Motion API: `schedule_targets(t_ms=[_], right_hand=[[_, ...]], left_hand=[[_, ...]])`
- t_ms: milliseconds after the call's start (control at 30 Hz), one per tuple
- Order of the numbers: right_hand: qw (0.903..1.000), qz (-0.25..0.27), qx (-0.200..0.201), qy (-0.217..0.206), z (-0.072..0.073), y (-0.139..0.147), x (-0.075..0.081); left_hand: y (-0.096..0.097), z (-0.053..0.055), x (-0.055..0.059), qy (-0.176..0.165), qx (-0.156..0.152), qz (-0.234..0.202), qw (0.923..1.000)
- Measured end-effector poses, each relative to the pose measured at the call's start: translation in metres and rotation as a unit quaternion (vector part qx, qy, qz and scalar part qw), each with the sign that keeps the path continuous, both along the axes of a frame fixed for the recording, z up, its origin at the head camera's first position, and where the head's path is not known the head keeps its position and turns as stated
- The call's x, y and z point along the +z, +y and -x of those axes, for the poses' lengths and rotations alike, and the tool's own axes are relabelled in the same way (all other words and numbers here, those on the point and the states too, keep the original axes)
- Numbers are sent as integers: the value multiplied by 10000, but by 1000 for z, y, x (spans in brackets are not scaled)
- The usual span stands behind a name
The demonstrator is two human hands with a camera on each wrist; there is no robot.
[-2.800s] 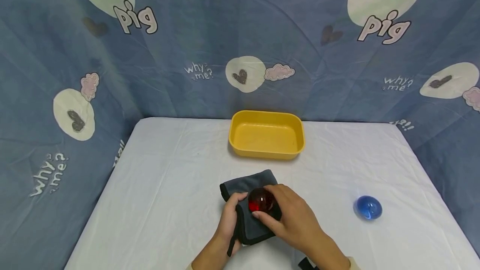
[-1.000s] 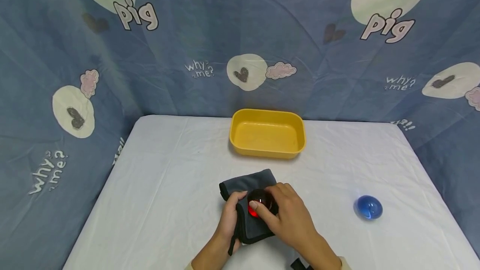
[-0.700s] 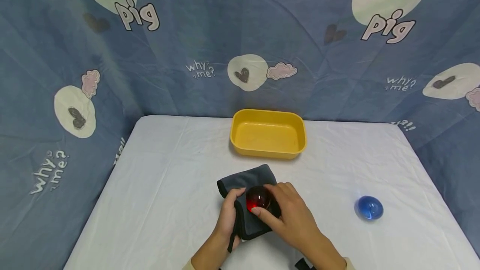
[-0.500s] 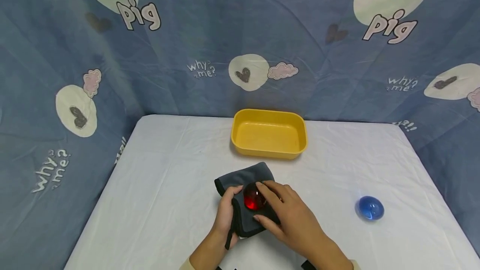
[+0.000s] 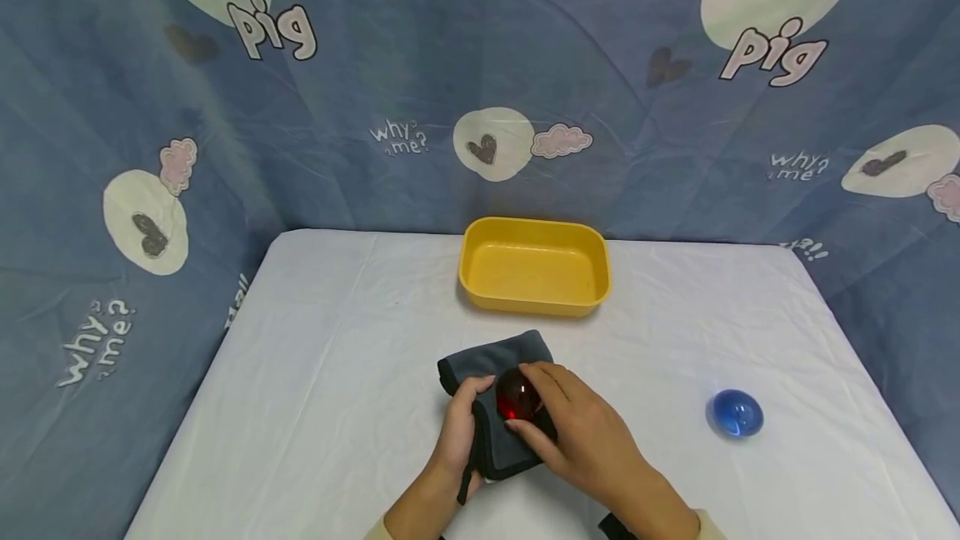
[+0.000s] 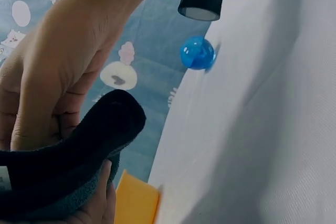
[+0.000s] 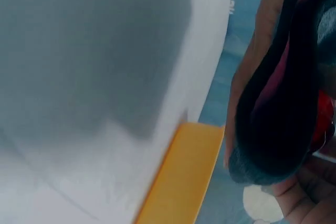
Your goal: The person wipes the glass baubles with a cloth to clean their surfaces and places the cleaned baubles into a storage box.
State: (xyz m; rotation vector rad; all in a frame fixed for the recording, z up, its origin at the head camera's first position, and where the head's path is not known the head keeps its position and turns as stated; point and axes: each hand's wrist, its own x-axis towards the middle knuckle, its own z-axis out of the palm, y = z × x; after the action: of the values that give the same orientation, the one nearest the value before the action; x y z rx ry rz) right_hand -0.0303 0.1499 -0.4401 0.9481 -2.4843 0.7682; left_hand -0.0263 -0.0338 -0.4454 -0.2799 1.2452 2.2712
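My left hand [image 5: 454,438] grips a folded grey cloth [image 5: 501,357] with black edging, its thumb lying on top. On the cloth sits a clear dark-red ball [image 5: 516,394]. My right hand [image 5: 588,436] holds that ball from the right, between its thumb at the near side and its fingers at the far side. In the left wrist view the thick folded cloth [image 6: 100,140] hides the ball. The right wrist view shows the red ball [image 7: 322,121] partly behind the cloth [image 7: 283,98].
A clear blue ball [image 5: 737,413] rests on the white-covered table [image 5: 337,407] to the right. Beyond the hands stands a yellow tray [image 5: 534,308] near the far edge. A printed blue curtain [image 5: 360,48] hangs behind and beside the table.
The right thumb has come off the red ball and back against it, while the right fingers have shifted over it. Cloth, ball and hands have moved only slightly. The blue ball and tray stay put.
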Motion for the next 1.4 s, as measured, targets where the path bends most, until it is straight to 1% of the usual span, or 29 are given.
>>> schedule_targets(t_ms=[200, 333, 467, 533, 633, 733, 900, 967, 1067, 1167, 1233, 1400], right_hand=[[9989, 204, -416, -61, -2, -5, -2], [9969, 285, -720, -168, -2, -7, -1], [9938, 351, -973, -397, -2, -8, -2], [9917, 342, -1102, -572, -2, -7, -1], [9899, 258, -1166, -765, -4, -5, -2], [9928, 101, -950, -715, -7, 0, -2], [9988, -273, -252, -324, -8, 4, -1], [9988, -433, -26, -238, -7, 5, 1], [9981, -554, 174, -204, -5, 7, 2], [9981, -538, 168, -258, -4, 7, 2], [9986, -477, 95, -217, -4, 6, 1], [9986, -356, -381, 48, -4, 0, -3]], left_hand=[[1, -2, -1, -99, 46, 146, 9998], [1, -3, 0, -128, -49, 189, 9997], [2, -4, 0, -164, -155, 128, 9997], [3, -4, 0, -167, -127, 72, 9998], [4, -4, 0, -120, -47, 20, 9999], [5, -3, 1, -79, 21, 6, 10000], [4, -2, 2, -56, 4, 7, 10000], [3, -2, 2, -40, -46, -16, 10000], [4, -3, 0, -73, -86, -3, 9999], [5, -4, -2, -123, -88, 21, 9999], [5, -5, -2, -127, -78, 37, 9999], [6, -6, -3, -128, -37, -40, 9999]])
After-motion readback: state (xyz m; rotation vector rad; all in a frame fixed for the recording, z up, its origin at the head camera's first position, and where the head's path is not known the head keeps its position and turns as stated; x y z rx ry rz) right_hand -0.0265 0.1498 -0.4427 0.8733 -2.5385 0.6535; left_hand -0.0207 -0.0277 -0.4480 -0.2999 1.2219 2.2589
